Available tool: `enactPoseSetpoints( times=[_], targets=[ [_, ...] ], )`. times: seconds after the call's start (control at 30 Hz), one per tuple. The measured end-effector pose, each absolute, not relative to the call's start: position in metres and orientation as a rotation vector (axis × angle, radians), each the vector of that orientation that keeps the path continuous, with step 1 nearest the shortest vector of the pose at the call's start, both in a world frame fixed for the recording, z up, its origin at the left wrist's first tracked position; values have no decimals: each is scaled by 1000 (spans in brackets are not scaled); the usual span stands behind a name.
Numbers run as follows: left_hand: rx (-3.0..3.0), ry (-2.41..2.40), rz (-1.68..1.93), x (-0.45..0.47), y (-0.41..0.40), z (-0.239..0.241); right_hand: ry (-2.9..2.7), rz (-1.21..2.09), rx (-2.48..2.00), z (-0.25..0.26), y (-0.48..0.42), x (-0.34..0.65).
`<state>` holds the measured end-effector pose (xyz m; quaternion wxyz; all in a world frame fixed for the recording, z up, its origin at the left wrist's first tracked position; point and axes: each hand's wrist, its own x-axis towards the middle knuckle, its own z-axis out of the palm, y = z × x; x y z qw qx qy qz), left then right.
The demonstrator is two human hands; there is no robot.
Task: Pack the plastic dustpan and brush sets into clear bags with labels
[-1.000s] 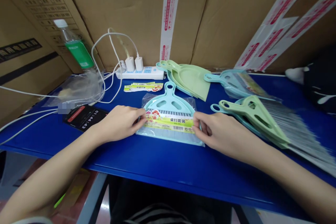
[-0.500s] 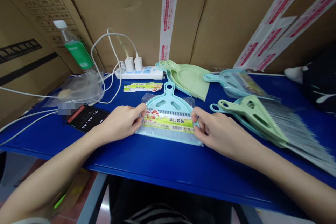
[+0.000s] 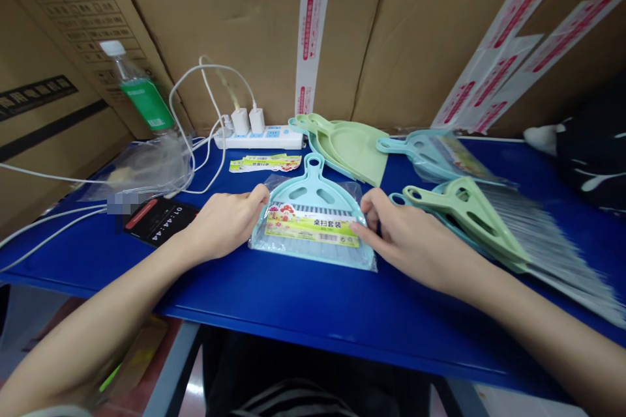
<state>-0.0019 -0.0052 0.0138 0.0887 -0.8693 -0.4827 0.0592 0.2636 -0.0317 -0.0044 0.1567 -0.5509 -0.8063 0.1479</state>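
A light blue dustpan set in a clear bag [image 3: 313, 215], with a green and yellow paper label [image 3: 313, 229] across it, lies flat on the blue table [image 3: 303, 313]. My left hand [image 3: 222, 225] grips the bag's left edge, its fingers curled at the upper left corner. On the other side my right hand [image 3: 401, 238] pinches the bag's right edge beside the label's end.
Green dustpans [image 3: 349, 146] are stacked behind the bag. Green and blue brushes [image 3: 489, 221] and a bagged set [image 3: 440, 153] lie to the right. Loose labels [image 3: 267, 163], a power strip [image 3: 259, 137], cables, a bottle [image 3: 141, 94], a phone [image 3: 159, 218] and plastic bags [image 3: 147, 166] sit left. Cardboard boxes stand behind.
Both hands slid up along the bag's sides, from the label's ends toward the upper corners. The bagged set shifted slightly away from me.
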Motion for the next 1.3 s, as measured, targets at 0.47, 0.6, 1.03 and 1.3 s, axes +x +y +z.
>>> enactPoseSetpoints(
  times=[0.47, 0.6, 1.03, 1.3],
  targets=[
    [-2783, -1206, 208, -3, -10, 18, -1867, 1006, -1387, -4, -26, 262],
    [-2887, -1122, 154, -5, -10, 16, -1597, 1146, -1287, -9, -20, 259],
    [-3238, -866, -13, 1, -20, 13, -1268, 1570, -1072, -20, -17, 251],
    [-3177, -802, -61, 1, -19, 9, -1325, 1552, -1108, -20, -21, 248]
  ],
)
